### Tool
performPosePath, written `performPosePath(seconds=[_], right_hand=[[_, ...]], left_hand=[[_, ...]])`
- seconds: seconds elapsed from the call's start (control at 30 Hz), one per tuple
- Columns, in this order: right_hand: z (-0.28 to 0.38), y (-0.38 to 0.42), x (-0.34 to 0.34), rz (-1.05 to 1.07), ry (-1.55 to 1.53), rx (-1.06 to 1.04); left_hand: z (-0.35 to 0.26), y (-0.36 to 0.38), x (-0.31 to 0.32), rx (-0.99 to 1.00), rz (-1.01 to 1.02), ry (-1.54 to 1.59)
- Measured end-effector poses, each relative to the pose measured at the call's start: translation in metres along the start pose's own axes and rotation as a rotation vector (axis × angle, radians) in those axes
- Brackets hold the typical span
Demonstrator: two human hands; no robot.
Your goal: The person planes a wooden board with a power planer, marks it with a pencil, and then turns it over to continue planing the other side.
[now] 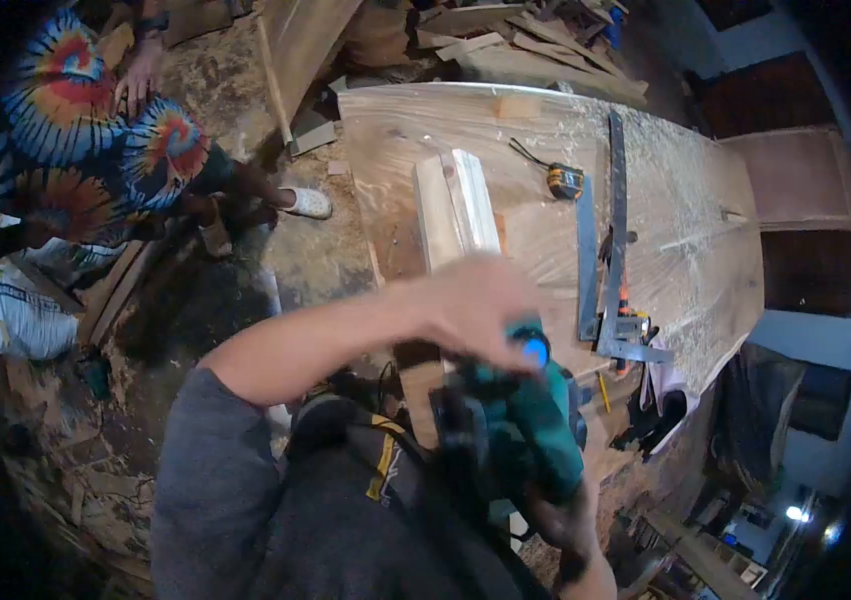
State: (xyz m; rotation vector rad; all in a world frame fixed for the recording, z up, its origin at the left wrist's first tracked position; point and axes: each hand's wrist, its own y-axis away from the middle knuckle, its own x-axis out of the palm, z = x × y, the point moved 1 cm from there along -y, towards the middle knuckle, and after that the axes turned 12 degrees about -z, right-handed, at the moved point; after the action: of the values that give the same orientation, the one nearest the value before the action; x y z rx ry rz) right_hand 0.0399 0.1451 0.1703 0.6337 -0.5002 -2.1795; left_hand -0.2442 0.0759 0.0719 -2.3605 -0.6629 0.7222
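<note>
A green power tool, which looks like an electric planer [536,430], sits over the near end of some timber and is blurred by motion. My left hand [486,305] reaches across from the left and is wrapped over its front part, beside a round blue disc. At the tool's rear, my right hand [568,525] is closed around the handle, its fingers partly hidden. Beyond my left hand lie pale lengths of timber [456,205], side by side on the wooden worktop [386,140].
A tape measure [566,181], a steel square [614,230] and a pencil [604,392] lie right of the timber. Shavings cover the worktop. A person in a colourful tie-dye garment [76,130] is at the left, near a white sack [26,315]. Scrap boards [546,60] are piled behind.
</note>
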Motion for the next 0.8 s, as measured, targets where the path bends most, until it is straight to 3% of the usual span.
performPosePath(seconds=[0.03,0.1,0.13,0.17,0.2,0.27,0.33,0.37,0.47,0.63,0.7,0.73,0.8], right_hand=[[0.01,-0.014,0.015,-0.022,-0.274,0.167],[0.05,-0.046,0.044,-0.075,0.043,0.023],[0.08,-0.066,0.059,-0.093,0.635,-0.297],[0.093,-0.094,0.073,-0.054,0.519,-0.536],[0.105,-0.121,0.088,-0.012,0.395,-0.773],[0.146,-0.164,0.121,-0.031,0.458,-0.49],[0.176,-0.203,0.148,0.08,0.216,-0.613],[0.191,-0.214,0.157,0.087,0.244,-0.556],[0.195,-0.226,0.165,0.023,0.131,-0.444],[0.132,-0.146,0.103,0.04,0.249,-0.42],[0.085,-0.105,0.08,-0.16,0.347,-0.641],[0.079,-0.075,0.05,0.047,0.311,-0.305],[0.032,-0.045,0.018,-0.107,0.396,-0.259]], left_hand=[[0.026,0.014,-0.019,-0.255,-0.149,-0.154],[0.091,0.054,-0.062,-0.683,-0.56,-0.158],[0.117,0.075,-0.072,-0.757,-0.676,-0.22],[0.139,0.092,-0.075,-0.828,-0.797,-0.285],[0.155,0.104,-0.067,-0.731,-0.76,-0.385],[0.169,0.123,-0.049,-0.537,-0.674,-0.578],[0.154,0.116,-0.039,-0.691,-0.57,-0.527],[0.149,0.112,-0.036,-0.764,-0.519,-0.499],[0.174,0.125,-0.022,-0.71,-0.592,-0.52],[0.166,0.122,-0.026,-0.749,-0.609,-0.416],[0.168,0.122,-0.028,-0.742,-0.564,-0.462],[0.168,0.121,-0.028,-0.743,-0.556,-0.482],[0.164,0.117,-0.027,-0.765,-0.544,-0.492]])
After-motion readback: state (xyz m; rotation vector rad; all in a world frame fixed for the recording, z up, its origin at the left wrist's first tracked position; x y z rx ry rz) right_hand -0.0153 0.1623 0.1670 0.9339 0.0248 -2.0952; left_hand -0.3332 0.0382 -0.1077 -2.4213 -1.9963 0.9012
